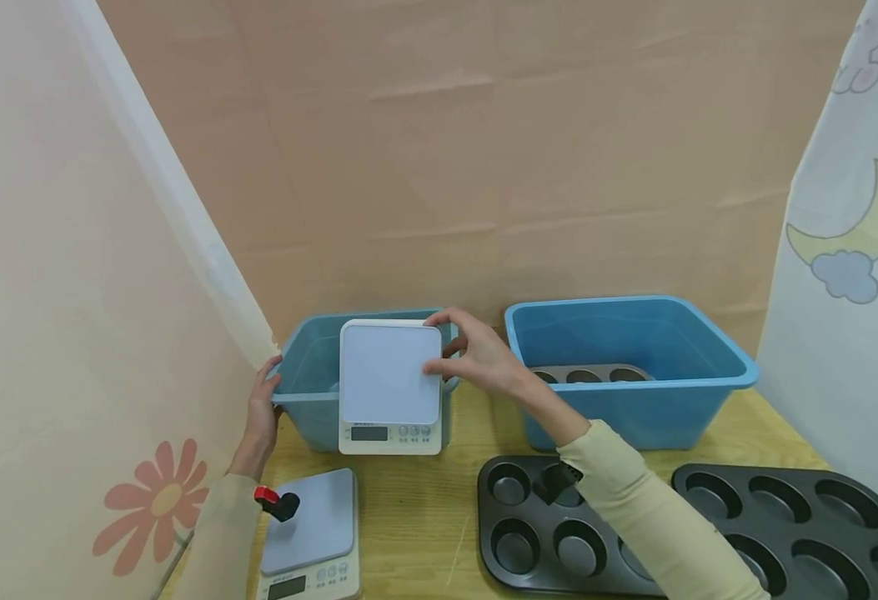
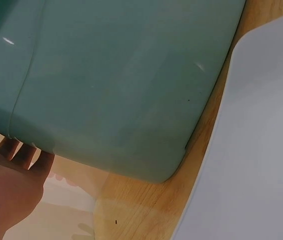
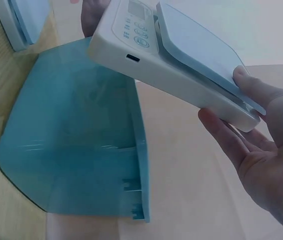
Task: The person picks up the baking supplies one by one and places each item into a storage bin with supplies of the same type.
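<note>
My right hand (image 1: 481, 354) grips a white kitchen scale (image 1: 390, 375) by its right edge. The thumb lies on the top plate and the fingers go underneath, as the right wrist view shows. Tilted, with display and buttons facing me, the scale overlaps the front of a teal plastic bin (image 1: 311, 358). At that bin's left end my left hand (image 1: 261, 417) holds the rim, its fingertips (image 2: 42, 162) tucked in at the edge. A second kitchen scale (image 1: 311, 525) lies on the table below the left hand.
To the right stands a blue bin (image 1: 619, 417) with a muffin tin (image 1: 596, 373) inside. Two dark muffin tins, one in the middle (image 1: 547, 533) and one on the right (image 1: 802, 517), lie on the wooden table (image 1: 416, 525). Brown paper covers the back; patterned sheets hang at both sides.
</note>
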A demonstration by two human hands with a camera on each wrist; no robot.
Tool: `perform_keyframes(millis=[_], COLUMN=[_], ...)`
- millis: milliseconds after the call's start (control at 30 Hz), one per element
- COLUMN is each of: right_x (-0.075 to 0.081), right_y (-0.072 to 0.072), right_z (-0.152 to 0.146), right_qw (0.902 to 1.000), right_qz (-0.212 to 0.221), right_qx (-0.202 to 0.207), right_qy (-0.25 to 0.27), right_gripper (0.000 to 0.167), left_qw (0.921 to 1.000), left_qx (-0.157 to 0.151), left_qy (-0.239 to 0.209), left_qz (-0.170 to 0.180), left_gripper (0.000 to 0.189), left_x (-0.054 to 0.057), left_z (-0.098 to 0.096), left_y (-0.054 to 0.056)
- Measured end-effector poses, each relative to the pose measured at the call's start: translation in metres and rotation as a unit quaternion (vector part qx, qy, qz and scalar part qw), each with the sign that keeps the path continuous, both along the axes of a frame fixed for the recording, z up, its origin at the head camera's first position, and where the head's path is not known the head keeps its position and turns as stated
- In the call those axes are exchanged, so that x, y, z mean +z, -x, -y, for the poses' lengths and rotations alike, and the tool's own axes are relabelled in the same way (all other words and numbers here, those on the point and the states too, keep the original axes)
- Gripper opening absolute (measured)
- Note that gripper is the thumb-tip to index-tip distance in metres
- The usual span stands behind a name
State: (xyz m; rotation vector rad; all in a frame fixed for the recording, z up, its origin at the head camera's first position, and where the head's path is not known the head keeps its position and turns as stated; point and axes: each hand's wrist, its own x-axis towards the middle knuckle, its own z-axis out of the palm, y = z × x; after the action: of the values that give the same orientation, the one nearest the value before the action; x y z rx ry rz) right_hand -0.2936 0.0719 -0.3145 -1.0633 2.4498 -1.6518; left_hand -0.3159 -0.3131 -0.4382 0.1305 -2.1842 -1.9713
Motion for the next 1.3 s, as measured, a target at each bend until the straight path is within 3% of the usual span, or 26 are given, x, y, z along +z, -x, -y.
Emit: perform_keyframes(millis=[300,533,1300], right_x=[0.016,0.025,0.046], right_y=[0.009,0.014,0.033], right_z=[-0.001,0.000,0.009], right_qw=[0.9996,0.9998,0.9991], right_qz=[-0.028,-0.013,-0.025], right_qx=[-0.003,-0.006,-0.026], right_qy=[0.004,0.016,0.024], right_gripper=[0.059,0.057,0.059], left_qw=[1.0000,1.0000,0.9997], left_qx=[0.005,0.006,0.019], left_qy=[-0.001,0.002,0.008], left_qz=[0.003,-0.001,-0.014], left_gripper=[0.054,0.055,0.055], left_x=[0.001,0.002,-0.001], left_z=[0.000,-0.002,-0.004], left_y=[0.000,-0.003,-0.006])
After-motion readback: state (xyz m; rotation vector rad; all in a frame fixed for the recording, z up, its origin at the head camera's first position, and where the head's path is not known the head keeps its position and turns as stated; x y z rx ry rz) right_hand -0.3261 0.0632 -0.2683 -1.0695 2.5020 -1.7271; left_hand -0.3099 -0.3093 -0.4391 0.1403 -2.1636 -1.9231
